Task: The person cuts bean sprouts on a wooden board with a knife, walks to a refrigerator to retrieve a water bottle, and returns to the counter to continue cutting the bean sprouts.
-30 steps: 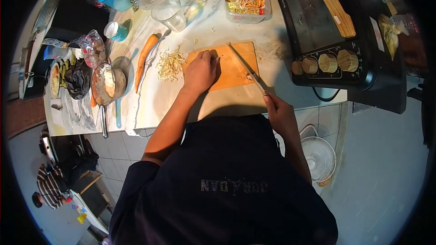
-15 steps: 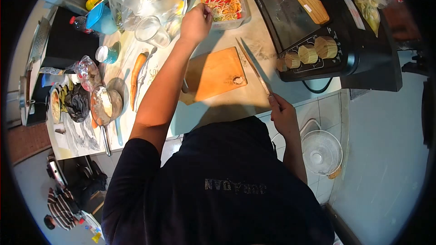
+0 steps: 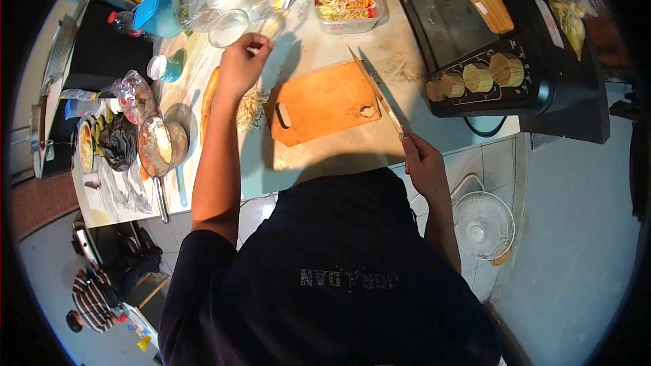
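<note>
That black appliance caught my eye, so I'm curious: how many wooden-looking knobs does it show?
4, in a row along the near side of the black appliance: leftmost knob, second knob, third knob and rightmost knob. None there looks fully hidden.

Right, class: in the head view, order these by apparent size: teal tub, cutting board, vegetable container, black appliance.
1. Black appliance
2. Cutting board
3. Vegetable container
4. Teal tub
All judged by visible area.

Single head view: faces forward, down at hands (image 3: 242, 66) (image 3: 426, 164).
</note>
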`<state>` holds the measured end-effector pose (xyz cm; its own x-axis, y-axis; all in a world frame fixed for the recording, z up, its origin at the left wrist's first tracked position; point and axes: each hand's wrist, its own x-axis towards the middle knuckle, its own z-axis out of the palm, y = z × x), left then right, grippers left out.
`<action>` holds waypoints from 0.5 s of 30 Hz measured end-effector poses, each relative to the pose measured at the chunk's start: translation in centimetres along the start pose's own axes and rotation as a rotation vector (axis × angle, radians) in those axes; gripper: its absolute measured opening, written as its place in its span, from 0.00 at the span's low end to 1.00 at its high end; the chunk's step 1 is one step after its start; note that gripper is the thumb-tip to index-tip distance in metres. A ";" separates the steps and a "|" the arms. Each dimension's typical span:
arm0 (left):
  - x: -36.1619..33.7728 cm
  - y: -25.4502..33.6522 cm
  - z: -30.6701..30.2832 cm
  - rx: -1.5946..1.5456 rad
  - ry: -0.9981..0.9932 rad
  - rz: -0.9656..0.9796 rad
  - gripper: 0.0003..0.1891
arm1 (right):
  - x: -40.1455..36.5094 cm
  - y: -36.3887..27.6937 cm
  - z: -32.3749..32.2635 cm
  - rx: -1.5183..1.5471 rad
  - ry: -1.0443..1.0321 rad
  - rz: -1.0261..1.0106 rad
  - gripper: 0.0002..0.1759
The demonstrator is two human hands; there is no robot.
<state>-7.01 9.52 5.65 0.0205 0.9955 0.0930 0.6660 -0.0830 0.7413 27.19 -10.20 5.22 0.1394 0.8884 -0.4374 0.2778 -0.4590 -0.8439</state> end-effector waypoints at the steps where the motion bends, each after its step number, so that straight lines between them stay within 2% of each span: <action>1: -0.9 -1.1 -1.0 -0.019 0.005 -0.023 0.12 | 0.1 -0.3 0.2 -0.013 -0.012 0.005 0.23; 3: -3.1 -2.1 -3.5 0.183 0.003 -0.062 0.14 | 0.2 -0.8 0.5 -0.034 -0.030 0.006 0.23; 7: -6.7 -4.0 -5.9 0.154 0.027 -0.270 0.14 | 0.4 -1.3 1.1 -0.041 -0.070 0.009 0.22; 11: -8.3 -9.6 -5.3 0.286 0.077 -0.265 0.13 | 0.7 -1.7 1.5 -0.060 -0.095 0.004 0.23; 15: -8.7 -9.6 -3.8 0.364 0.167 -0.302 0.14 | 0.8 -1.5 1.6 -0.077 -0.104 -0.007 0.23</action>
<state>-16.42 1.51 0.23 -0.3135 0.9489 0.0370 0.8410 0.2594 0.4747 25.33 -8.80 5.68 0.0391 0.8845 -0.4649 0.3510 -0.4478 -0.8224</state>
